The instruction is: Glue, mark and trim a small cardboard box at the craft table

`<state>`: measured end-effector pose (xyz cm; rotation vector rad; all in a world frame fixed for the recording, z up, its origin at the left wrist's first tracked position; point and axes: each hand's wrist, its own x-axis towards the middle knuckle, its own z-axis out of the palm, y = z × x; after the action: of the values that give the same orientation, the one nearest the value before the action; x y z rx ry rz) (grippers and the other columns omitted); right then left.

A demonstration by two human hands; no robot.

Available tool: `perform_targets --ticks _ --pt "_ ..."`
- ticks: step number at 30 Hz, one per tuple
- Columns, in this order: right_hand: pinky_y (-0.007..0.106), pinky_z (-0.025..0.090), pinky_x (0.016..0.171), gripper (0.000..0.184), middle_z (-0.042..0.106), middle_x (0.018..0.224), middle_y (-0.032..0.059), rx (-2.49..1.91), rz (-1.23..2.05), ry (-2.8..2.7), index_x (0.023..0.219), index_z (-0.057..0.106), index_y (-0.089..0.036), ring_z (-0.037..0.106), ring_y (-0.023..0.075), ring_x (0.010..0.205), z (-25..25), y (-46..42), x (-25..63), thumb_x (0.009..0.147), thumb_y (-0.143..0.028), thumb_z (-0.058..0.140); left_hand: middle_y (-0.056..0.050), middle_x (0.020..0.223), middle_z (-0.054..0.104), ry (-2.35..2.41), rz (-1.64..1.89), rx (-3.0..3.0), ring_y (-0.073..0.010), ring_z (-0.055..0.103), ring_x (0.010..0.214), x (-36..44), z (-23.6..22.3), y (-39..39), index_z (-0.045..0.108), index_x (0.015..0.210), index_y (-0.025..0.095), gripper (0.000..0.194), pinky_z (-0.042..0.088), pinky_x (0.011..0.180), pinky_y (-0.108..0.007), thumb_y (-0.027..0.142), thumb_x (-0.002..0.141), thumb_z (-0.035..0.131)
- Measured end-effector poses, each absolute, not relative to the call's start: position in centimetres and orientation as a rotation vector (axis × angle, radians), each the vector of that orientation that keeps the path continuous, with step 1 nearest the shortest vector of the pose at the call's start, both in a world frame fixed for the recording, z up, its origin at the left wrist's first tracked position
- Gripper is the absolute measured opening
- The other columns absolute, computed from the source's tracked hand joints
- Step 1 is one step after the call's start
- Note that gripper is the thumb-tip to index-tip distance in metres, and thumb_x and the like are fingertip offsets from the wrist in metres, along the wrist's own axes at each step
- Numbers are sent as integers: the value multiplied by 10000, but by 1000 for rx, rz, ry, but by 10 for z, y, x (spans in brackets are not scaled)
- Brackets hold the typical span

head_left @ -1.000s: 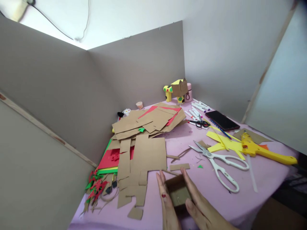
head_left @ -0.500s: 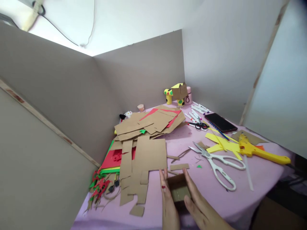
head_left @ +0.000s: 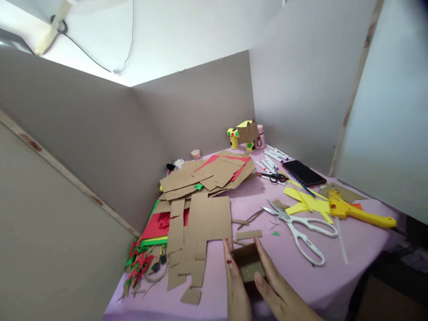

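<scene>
A small open cardboard box sits at the near edge of the pink table. My left hand lies flat against the box's left wall, fingers stretched forward. My right hand presses against its right wall, thumb near the front corner. Both hands squeeze the box between them. A loose cardboard strip lies just beyond the box, and a large cut cardboard sheet lies to its left.
White scissors lie open to the right, with a yellow glue gun on yellow paper behind them. Further back are a phone, markers, black scissors and a yellow craft figure. Grey partition boards wall the table.
The view has tilted slightly, so the table appears lower and further. My hands stay pressed on the box's two sides, barely shifted.
</scene>
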<state>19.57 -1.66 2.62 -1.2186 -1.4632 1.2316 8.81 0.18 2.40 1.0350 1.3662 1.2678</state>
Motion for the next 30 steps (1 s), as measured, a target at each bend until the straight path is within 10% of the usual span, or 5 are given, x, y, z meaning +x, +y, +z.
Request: perform_targets --ticks 30 --pt "347 47 1170 880 54 1584 69 -1136 1251 -1427 1510 32 -105 -16 146 1434 33 -25 203 894 -699 235 -68 1515 363 1305 1346 1056 -235 363 1362 93 30 -1 205 1485 242 795 242 1139 -367 720 852 143"
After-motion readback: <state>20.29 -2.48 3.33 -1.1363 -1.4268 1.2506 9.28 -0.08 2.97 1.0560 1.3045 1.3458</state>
